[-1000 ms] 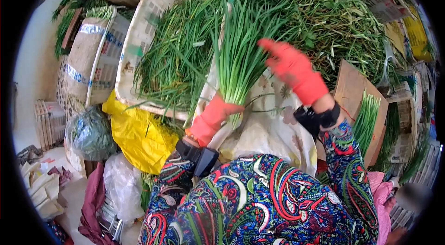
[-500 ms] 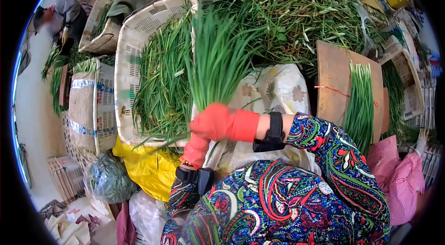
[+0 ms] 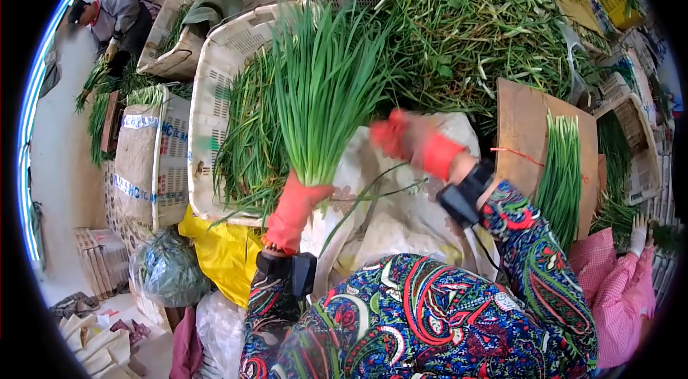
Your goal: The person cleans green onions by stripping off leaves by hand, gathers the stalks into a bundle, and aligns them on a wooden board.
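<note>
A fanned bunch of green garlic chives (image 3: 319,99) stands upright in my left hand (image 3: 295,210). The orange-gloved fingers of that hand are wrapped round its pale lower ends. My right hand (image 3: 414,139), gloved the same way, is apart from the bunch, to its right; motion smears its fingers. Below it, a few loose stalks (image 3: 362,196) lie across the white flowered plastic sheet (image 3: 401,236) over my lap. Left of the bunch, a white plastic crate (image 3: 203,121) holds more loose chives (image 3: 247,135).
A big heap of chives (image 3: 466,35) lies ahead. On the right, a brown board (image 3: 519,114) bears a neat chive bundle (image 3: 562,171) and a red string. A yellow bag (image 3: 226,253) is at the lower left. Another person (image 3: 122,17) bends at the upper left.
My right hand has come off the bunch and moved right. The bunch remains in my left hand, which has dropped slightly left, and its leaves spread more widely.
</note>
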`<state>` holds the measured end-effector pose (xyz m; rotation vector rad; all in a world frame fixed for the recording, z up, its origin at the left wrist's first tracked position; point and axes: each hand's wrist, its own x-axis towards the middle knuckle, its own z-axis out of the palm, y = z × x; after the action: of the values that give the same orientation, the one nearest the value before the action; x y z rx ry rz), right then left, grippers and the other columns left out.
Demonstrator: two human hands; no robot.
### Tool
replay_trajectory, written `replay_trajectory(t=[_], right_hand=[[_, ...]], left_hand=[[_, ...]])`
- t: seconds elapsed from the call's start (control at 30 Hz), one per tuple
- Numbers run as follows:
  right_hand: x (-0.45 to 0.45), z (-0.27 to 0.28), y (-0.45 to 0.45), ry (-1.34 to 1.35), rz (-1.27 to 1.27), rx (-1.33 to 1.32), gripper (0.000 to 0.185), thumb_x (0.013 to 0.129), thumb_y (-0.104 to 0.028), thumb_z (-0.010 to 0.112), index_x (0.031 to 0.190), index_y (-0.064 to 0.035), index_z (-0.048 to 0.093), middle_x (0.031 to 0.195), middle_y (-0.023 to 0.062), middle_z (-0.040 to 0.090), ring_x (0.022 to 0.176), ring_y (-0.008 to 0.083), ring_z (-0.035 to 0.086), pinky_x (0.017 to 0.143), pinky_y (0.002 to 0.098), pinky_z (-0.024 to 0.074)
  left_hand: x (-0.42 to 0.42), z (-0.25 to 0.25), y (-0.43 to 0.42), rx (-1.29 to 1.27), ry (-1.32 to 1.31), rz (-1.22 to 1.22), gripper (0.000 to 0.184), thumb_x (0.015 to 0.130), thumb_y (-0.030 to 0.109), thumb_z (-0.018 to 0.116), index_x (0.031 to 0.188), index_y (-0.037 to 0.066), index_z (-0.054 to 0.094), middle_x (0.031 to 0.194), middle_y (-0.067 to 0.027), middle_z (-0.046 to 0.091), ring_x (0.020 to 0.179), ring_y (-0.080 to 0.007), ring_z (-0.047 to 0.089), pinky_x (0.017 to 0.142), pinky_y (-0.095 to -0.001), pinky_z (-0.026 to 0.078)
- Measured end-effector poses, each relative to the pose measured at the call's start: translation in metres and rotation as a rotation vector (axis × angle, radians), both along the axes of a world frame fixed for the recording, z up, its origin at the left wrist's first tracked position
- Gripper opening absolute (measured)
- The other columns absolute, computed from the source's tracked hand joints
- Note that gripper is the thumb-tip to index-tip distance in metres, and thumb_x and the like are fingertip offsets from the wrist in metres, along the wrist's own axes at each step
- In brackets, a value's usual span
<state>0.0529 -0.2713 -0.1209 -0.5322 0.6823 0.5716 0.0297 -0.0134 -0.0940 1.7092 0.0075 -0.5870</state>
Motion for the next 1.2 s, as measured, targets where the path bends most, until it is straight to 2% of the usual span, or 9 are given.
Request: replay_trajectory(t=[0.07, 0.13, 0.2, 0.23, 0.3, 0.53, 0.6, 0.87, 1.2], right_hand=[[-0.017, -0.037, 0.034, 0.195, 0.139, 0.169, 0.061, 0.089, -0.045, 0.03, 0.101, 0.0106, 0.052, 0.094, 0.0219, 0.06, 0.081, 0.0333, 0.06, 0.078, 0.0417, 0.0471], [-0.013, -0.024, 0.064, 0.209, 0.318, 0.311, 0.058, 0.089, -0.049, 0.031, 0.105, 0.0023, 0.051, 0.103, 0.0145, 0.058, 0.091, 0.0312, 0.057, 0.082, 0.0379, 0.0464], [-0.004, 0.009, 0.093, -0.259, 0.152, 0.119, 0.063, 0.088, -0.052, 0.03, 0.123, 0.0, 0.04, 0.118, 0.0135, 0.052, 0.105, 0.0314, 0.051, 0.092, 0.0402, 0.0403], [0.0, 0.008, 0.096, -0.387, 0.099, 0.305, 0.065, 0.088, -0.052, 0.031, 0.129, -0.0031, 0.031, 0.122, 0.0122, 0.049, 0.111, 0.0306, 0.047, 0.097, 0.0396, 0.035], [0.03, -0.057, 0.128, -0.938, -0.048, 0.57, 0.067, 0.088, -0.045, 0.04, 0.138, -0.0074, 0.015, 0.131, 0.0106, 0.038, 0.125, 0.0271, 0.03, 0.103, 0.0455, 0.0266], [0.062, -0.014, 0.085, -1.03, -0.054, 1.227, 0.072, 0.086, -0.055, 0.033, 0.138, -0.0096, 0.014, 0.121, 0.0102, 0.05, 0.122, 0.0289, 0.037, 0.106, 0.0452, 0.0198], [0.07, -0.01, 0.054, -1.085, -0.126, 1.259, 0.071, 0.087, -0.051, 0.035, 0.138, -0.0079, 0.011, 0.129, 0.0114, 0.04, 0.125, 0.0305, 0.029, 0.104, 0.0487, 0.0222], [-0.006, 0.014, -0.115, -1.328, -0.299, 0.784, 0.063, 0.09, -0.047, 0.029, 0.137, -0.0074, 0.017, 0.119, 0.014, 0.051, 0.124, 0.0301, 0.033, 0.107, 0.0481, 0.016], [-0.264, -0.052, -0.263, -1.289, -1.1, 0.087, 0.057, 0.092, -0.042, 0.027, 0.136, -0.0074, 0.02, 0.121, 0.0156, 0.049, 0.123, 0.0313, 0.034, 0.107, 0.0491, 0.0157]], left_hand=[[-0.004, 0.002, 0.004, 0.382, -0.165, 0.027, 0.064, 0.062, 0.008, 0.067, 0.119, 0.001, 0.039, 0.103, -0.0143, 0.057, 0.087, -0.0254, 0.058, 0.077, -0.0332, 0.046], [-0.009, 0.052, -0.015, 0.684, -0.228, -0.06, 0.067, 0.066, 0.009, 0.066, 0.126, 0.005, 0.036, 0.106, -0.0198, 0.055, 0.091, -0.0316, 0.057, 0.076, -0.0354, 0.046], [-0.015, 0.052, -0.002, 0.792, -0.485, -0.206, 0.072, 0.066, 0.008, 0.061, 0.131, 0.013, 0.031, 0.1, -0.0215, 0.055, 0.08, -0.0361, 0.057, 0.07, -0.0401, 0.047], [-0.018, 0.053, 0.008, 0.842, -0.614, -0.281, 0.075, 0.066, 0.007, 0.059, 0.134, 0.016, 0.028, 0.097, -0.0223, 0.055, 0.075, -0.0383, 0.057, 0.067, -0.0424, 0.047], [-0.017, 0.057, 0.029, 0.964, -0.76, -0.365, 0.075, 0.064, 0.003, 0.057, 0.133, 0.017, 0.031, 0.098, -0.0207, 0.055, 0.073, -0.0364, 0.056, 0.064, -0.0423, 0.046], [0.006, 0.083, 0.042, 1.098, -1.203, -0.489, 0.069, 0.063, -0.001, 0.052, 0.129, 0.017, 0.041, 0.099, -0.0139, 0.054, 0.073, -0.0296, 0.054, 0.061, -0.0372, 0.046], [0.017, 0.091, 0.032, 1.066, -1.211, -0.506, 0.069, 0.063, -0.002, 0.051, 0.128, 0.015, 0.041, 0.101, -0.0133, 0.054, 0.077, -0.0299, 0.054, 0.063, -0.0373, 0.045], [0.062, 0.07, -0.058, 0.79, -1.543, -0.687, 0.06, 0.066, 0.003, 0.054, 0.124, 0.012, 0.045, 0.097, -0.0141, 0.055, 0.076, -0.0305, 0.055, 0.062, -0.0385, 0.047], [0.05, 0.054, -0.337, 0.272, -1.933, -1.305, 0.053, 0.07, 0.007, 0.049, 0.122, 0.016, 0.048, 0.087, -0.0062, 0.054, 0.075, -0.0226, 0.055, 0.068, -0.0325, 0.047]])
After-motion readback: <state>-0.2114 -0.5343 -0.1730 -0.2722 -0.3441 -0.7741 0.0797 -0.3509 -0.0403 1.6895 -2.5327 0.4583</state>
